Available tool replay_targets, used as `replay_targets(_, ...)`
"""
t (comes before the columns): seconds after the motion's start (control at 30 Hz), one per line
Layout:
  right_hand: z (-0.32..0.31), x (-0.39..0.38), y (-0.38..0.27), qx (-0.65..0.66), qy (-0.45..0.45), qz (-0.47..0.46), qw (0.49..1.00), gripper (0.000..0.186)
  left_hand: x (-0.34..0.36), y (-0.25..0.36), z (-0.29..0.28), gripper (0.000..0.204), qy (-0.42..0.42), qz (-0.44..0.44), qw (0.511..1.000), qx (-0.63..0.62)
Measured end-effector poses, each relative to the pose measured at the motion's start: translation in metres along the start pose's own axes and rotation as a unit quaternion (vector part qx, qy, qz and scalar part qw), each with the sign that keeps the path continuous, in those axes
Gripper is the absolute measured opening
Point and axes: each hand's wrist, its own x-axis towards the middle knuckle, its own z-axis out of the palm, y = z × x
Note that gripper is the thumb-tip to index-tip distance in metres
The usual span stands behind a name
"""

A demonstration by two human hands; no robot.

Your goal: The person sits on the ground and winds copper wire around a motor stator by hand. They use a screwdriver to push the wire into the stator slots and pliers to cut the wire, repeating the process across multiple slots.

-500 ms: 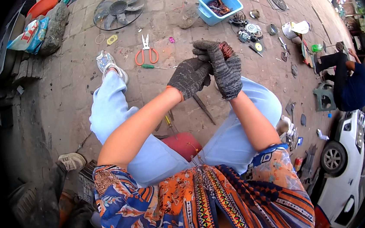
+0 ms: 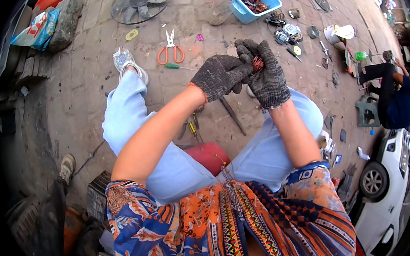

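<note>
Both my hands wear dark grey knitted gloves. My right hand [image 2: 269, 78] is curled round a small reddish copper wire bundle [image 2: 258, 64], mostly hidden by the fingers. My left hand [image 2: 217, 78] presses its closed fingers against the bundle and the right glove. Beyond them on the paving lie orange-handled shears [image 2: 161, 56] and a green-handled screwdriver [image 2: 173, 66]. Between my legs are a long dark metal bar [image 2: 233, 116] and a yellow-handled screwdriver [image 2: 193, 127], with a red seat [image 2: 203, 160] under me.
A fan [image 2: 141, 11], blue tub [image 2: 240, 13], motor parts [image 2: 284, 35] and white bucket [image 2: 331, 34] lie around the paving [image 2: 85, 46]. At right are a seated person [image 2: 402, 101], green stool [image 2: 367, 111] and white car [image 2: 391, 194]; another person's shoe [image 2: 67, 167] is at lower left.
My hands have shifted slightly right, and the right hand's fingers now stand more upright round the bundle. The view has shifted a little; the shoe at lower left has turned and moved.
</note>
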Motion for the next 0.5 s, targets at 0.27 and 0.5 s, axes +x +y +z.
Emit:
replay_targets(0.27, 0.011, 0.004, -0.007, 0.021, 0.004, -0.105, 0.994, 0.038, 0.029, -0.018, -0.001, 0.049, 0.189, 0.116, 0.943, 0.248)
replay_targets(0.5, -0.004, 0.027, 0.007, 0.042, -0.017, -0.161, 0.986, 0.025, 0.038, -0.032, 0.017, 0.038, 0.155, 0.24, 0.957, -0.05)
